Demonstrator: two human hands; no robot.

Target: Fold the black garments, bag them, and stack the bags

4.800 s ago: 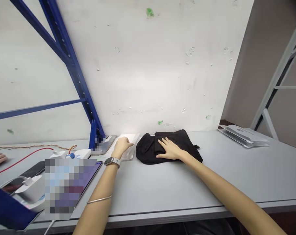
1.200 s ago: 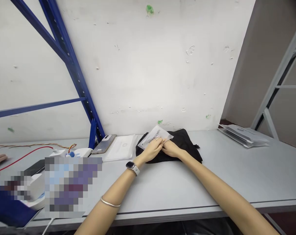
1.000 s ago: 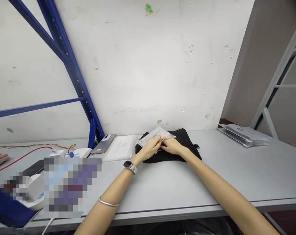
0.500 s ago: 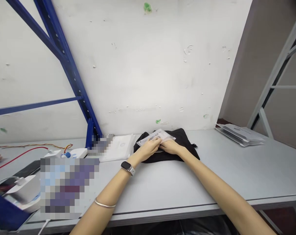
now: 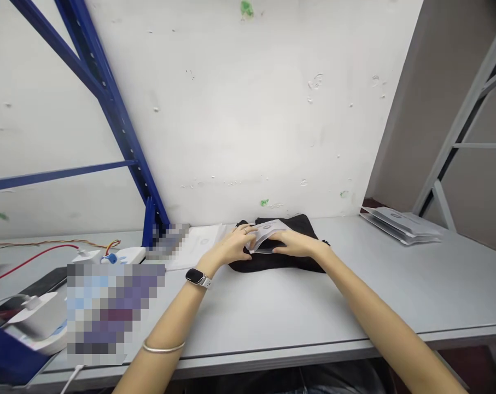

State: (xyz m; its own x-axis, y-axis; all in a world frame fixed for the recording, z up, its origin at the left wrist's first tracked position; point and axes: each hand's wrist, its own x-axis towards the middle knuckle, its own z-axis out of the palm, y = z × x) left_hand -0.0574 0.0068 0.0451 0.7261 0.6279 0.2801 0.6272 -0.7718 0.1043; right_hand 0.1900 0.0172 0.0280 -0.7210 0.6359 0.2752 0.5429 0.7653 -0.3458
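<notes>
A translucent white plastic bag (image 5: 267, 227) with a small dark printed mark is held above a folded black cloth item (image 5: 286, 265). The bag's near edge gapes, with black showing between its layers. My left hand (image 5: 233, 245) grips the bag's left side, fingers bent over the top and thumb below. On the right side, my right hand (image 5: 293, 243) has its fingertips at the bag's opening and its thumb underneath, pinching the edge. Part of the bag lies hidden behind the fingers.
A stack of similar white bags (image 5: 198, 246) lies at left, and more flat white packets (image 5: 403, 224) sit at back right. A blue metal post (image 5: 124, 137), white power strips with plugs (image 5: 38, 317) and cables stand left. A white panel (image 5: 251, 109) rises behind the table (image 5: 272, 317).
My hands have moved apart, the left one leftward and the right one slightly rightward. The bag has turned, shows a different printed mark, and its near edge now gapes open.
</notes>
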